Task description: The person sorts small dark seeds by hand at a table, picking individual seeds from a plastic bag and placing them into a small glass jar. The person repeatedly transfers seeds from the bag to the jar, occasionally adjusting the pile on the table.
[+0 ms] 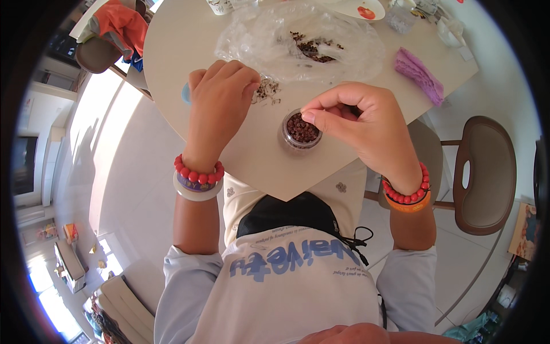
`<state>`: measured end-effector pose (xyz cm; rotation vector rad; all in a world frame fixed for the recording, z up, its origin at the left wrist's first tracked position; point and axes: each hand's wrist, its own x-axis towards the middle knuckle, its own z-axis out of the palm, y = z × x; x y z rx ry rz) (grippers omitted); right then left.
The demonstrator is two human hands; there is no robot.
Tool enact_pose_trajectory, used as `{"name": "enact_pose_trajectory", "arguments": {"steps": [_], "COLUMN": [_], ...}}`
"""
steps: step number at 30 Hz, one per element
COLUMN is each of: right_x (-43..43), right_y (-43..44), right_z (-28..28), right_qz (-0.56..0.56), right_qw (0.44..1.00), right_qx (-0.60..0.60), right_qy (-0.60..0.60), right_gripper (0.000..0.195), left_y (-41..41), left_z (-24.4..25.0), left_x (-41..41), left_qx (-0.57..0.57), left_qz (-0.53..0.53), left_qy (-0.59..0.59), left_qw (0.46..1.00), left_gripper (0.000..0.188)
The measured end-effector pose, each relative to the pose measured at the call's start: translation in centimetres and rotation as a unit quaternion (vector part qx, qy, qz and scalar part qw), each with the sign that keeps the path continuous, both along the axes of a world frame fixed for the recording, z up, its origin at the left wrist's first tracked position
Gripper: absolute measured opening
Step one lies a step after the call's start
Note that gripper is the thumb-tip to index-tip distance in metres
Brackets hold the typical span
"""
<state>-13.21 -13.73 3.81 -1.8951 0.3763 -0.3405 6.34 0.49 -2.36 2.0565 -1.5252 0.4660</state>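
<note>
A small clear jar point(288, 138) stands near the table corner, filled with reddish-brown dried husks point(304, 129) that look like Sichuan peppercorns. Over its right rim, my right hand point(365, 114) has thumb and index finger brought together; anything tiny pinched there is hidden. My left hand point(225, 101) hovers to the left with curled fingers, its fingertips turned down out of sight. Close by its thumb lies a small heap of thin stems and bits point(267, 91). A blue round object point(186, 93), perhaps a lid, shows partly behind the left hand.
Beyond the hands, a clear plastic bag point(258, 47) is spread out with dark dried peppercorns point(316, 47) on it. A purple cloth point(419, 76) lies to the right. A white plate point(378, 10), cups point(221, 6) and a plastic container point(401, 19) stand behind. A chair point(485, 176) is at right.
</note>
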Motion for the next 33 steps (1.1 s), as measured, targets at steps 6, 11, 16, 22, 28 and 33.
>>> {"name": "enact_pose_trajectory", "arguments": {"steps": [6, 11, 16, 22, 28, 33], "right_x": [-0.1, 0.0, 0.3, 0.2, 0.4, 0.3], "right_y": [0.2, 0.1, 0.4, -0.3, -0.4, -2.4], "right_z": [-0.6, 0.2, -0.3, -0.8, -0.8, -1.2], "right_qz": [-0.006, 0.0, -0.002, 0.002, -0.026, 0.023], "right_qw": [1.0, 0.999, 1.0, 1.0, 0.987, 0.877], "right_qx": [-0.029, -0.024, -0.016, -0.01, 0.15, 0.466], "right_qy": [-0.012, 0.049, 0.02, -0.001, -0.042, -0.116], "right_gripper": [0.011, 0.009, 0.01, 0.012, 0.021, 0.053], "left_y": [-0.7, -0.7, -0.8, -1.0, -1.3, -1.7], "left_z": [-0.8, -0.4, -0.1, 0.1, -0.1, 0.2], "left_x": [1.1, 1.1, 0.8, -0.1, -0.2, -0.8], "left_qx": [0.027, 0.019, -0.023, -0.056, -0.052, -0.112], "left_qz": [0.0, 0.003, -0.001, -0.016, -0.002, -0.015], "left_qy": [-0.021, -0.019, -0.022, -0.012, 0.009, 0.011], "left_qw": [0.999, 1.0, 0.999, 0.998, 0.999, 0.994], "left_gripper": [0.003, 0.006, 0.009, 0.012, 0.009, 0.009]}}
